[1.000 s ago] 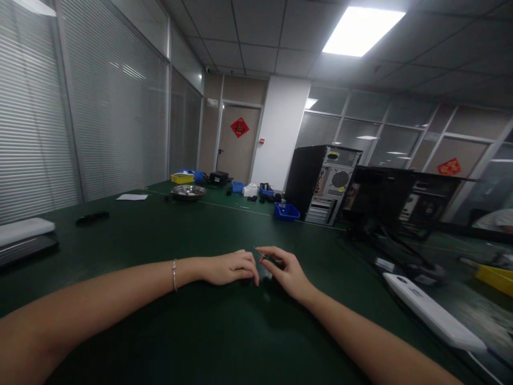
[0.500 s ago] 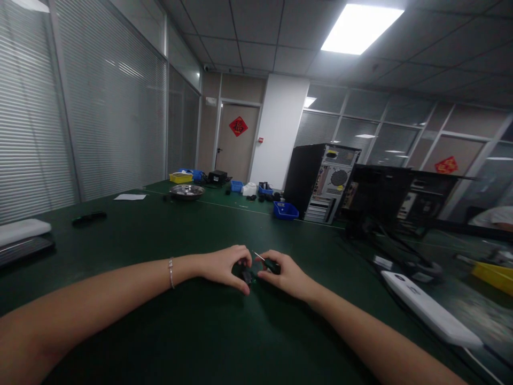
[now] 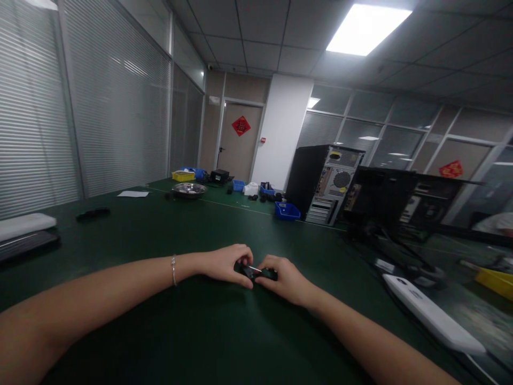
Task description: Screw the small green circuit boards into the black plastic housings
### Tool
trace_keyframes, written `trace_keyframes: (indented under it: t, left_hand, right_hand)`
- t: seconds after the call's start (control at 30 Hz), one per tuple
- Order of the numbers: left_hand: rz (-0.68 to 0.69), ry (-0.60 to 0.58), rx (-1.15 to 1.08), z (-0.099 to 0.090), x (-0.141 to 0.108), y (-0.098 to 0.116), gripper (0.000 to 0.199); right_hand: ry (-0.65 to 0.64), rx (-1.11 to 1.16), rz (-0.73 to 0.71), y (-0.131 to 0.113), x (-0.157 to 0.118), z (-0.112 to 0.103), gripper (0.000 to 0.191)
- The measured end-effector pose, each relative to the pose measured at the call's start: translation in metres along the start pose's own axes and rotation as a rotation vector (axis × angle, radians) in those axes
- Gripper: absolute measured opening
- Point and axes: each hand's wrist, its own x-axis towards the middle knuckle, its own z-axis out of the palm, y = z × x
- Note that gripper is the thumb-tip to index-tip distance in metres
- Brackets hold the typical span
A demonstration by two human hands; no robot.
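My left hand (image 3: 229,264), with a bracelet at the wrist, is closed around a small dark part (image 3: 247,271) over the green table (image 3: 192,337). The part's kind is too small and dim to tell. My right hand (image 3: 286,278) grips a screwdriver (image 3: 269,274) by its dark handle. Its thin metal shaft points left and reaches the dark part, though whether the tip touches it I cannot tell. The fingers hide much of both things.
A computer tower (image 3: 331,184) stands at the back right beside a blue bin (image 3: 287,211). A white power strip (image 3: 433,313) and cables lie to the right. Further back left are a metal bowl (image 3: 189,191) and a yellow tray (image 3: 183,176). A person's sleeve (image 3: 495,223) shows far right.
The screwdriver has tipped from a steeper slant to nearly level, and its shaft has come over the dark part. My right hand has moved slightly down and closer to my left.
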Motion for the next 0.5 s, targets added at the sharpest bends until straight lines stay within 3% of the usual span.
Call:
trace_keyframes:
  t: [0.3,0.5]
  left_hand:
    - [-0.066,0.032,0.003,0.005,-0.003,0.01,0.021]
    - [-0.083,0.055,-0.026,0.005,-0.003,0.014,0.033]
  right_hand:
    - [0.109,0.318,0.102,0.019,0.006,0.005,0.027]
    - [0.129,0.556,0.252,0.031,0.009,0.013,0.028]
